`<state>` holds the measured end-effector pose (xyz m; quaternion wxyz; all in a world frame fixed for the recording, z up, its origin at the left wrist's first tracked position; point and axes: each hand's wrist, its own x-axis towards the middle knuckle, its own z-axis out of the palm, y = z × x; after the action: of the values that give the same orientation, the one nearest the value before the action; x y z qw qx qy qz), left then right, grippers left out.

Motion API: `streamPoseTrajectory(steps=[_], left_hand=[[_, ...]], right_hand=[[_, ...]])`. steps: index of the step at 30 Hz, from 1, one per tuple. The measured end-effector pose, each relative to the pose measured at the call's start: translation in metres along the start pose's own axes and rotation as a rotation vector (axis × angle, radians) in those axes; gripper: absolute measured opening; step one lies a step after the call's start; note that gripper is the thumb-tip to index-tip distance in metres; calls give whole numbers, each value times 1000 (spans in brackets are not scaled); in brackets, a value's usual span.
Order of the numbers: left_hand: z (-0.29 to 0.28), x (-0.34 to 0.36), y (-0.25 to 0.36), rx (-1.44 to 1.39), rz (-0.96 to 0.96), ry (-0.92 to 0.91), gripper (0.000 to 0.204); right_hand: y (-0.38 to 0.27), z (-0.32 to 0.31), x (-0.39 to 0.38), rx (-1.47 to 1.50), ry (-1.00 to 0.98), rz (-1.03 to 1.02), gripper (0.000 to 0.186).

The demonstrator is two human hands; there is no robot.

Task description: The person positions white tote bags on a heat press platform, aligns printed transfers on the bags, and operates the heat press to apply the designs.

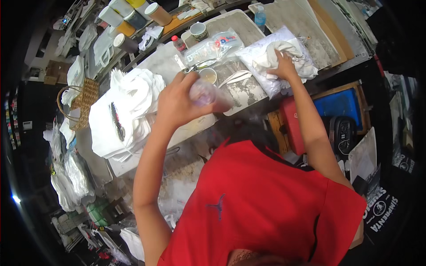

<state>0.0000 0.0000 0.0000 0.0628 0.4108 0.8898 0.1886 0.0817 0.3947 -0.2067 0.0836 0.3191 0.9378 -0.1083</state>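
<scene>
My left hand (174, 99) is raised over the near side of the worktable, wrapped round a clear plastic bottle (207, 93) with a purplish tint. The bottle lies tilted sideways in the grip, its outline slightly blurred. Farther right, my right hand (286, 70) grips a crumpled off-white cloth (304, 64). That cloth rests on a white package in clear plastic (255, 52). Just beyond the bottle stands a small cup (207, 75) with something pale inside. Between cup and package lies a white strip (235, 78).
A pile of white fabric bags (100, 126) covers the table's left side, with a dark narrow object (116, 122) on it. Behind are a printed plastic bag (215, 51), a patterned cup (198, 31), a red-capped bottle (178, 43) and a blue-tinted bottle (260, 18). Paint jars (158, 14) line a shelf.
</scene>
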Motion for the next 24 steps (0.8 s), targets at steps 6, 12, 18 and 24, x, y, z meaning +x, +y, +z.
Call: streamPoseTrajectory(steps=[6, 12, 18, 24], left_hand=[[46, 60, 19, -22, 87, 102, 69], [79, 86, 20, 18, 9, 54, 69], [101, 98, 20, -26, -11, 80, 68], [92, 88, 25, -35, -27, 90, 92]], right_hand=[[23, -62, -16, 431, 209, -40, 33], [40, -165, -111, 1762, 130, -470, 53], [-64, -244, -239, 1801, -299, -1088, 38], [-187, -294, -320, 1485, -900, -1526, 22]])
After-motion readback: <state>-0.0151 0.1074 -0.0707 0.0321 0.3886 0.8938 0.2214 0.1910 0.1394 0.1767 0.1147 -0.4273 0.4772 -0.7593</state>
